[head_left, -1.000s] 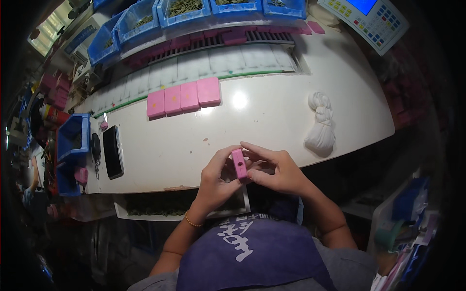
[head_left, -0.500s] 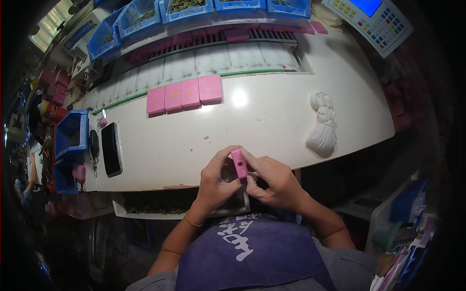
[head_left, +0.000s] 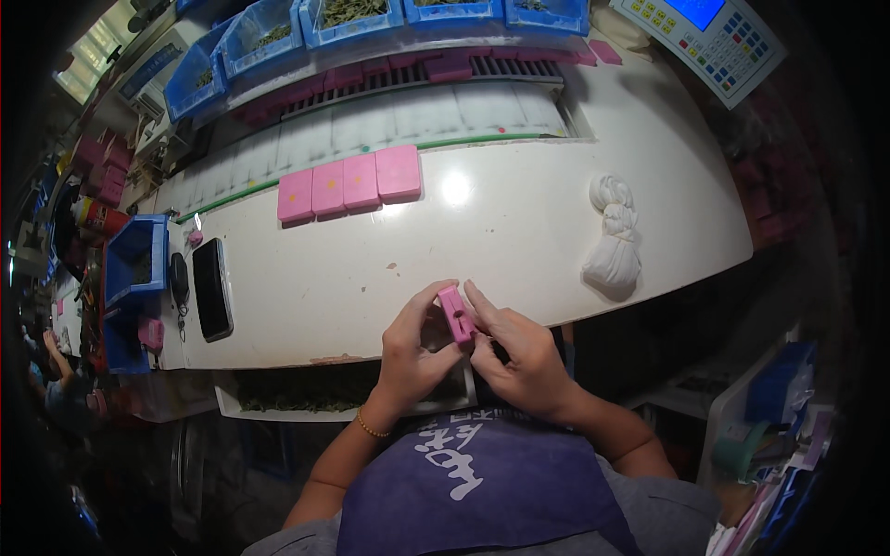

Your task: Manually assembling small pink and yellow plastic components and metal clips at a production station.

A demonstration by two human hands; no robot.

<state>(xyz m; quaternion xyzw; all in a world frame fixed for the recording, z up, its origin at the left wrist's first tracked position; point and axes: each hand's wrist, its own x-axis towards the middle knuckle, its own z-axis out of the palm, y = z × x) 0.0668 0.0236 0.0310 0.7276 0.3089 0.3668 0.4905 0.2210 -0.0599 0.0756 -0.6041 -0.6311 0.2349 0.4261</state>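
Over the table's front edge, I hold a small pink block (head_left: 454, 313) on end. Its narrow side faces up, with a dark notch in the middle and a seam where two halves look slightly offset. My left hand (head_left: 413, 347) grips it between thumb and fingers, and a beaded bracelet is on that wrist. My right hand (head_left: 524, 347) closes on its right side, thumb near the lower end; the index fingertip stands a little off the top. Several flat pink blocks (head_left: 360, 179) lie side by side in a row farther back on the table.
On the white table (head_left: 501, 246) are a knotted white cloth bundle (head_left: 614, 241) at right and a phone (head_left: 213, 289) at left. A moving-belt-like strip (head_left: 371, 120), blue bins (head_left: 352, 18) of dried leaves and a keypad device (head_left: 709, 37) stand behind. A leaf-filled tray (head_left: 227, 398) sits below the edge.
The pink block has tilted, and its two halves look shifted against each other at the seam. My right index finger has lifted off its top.
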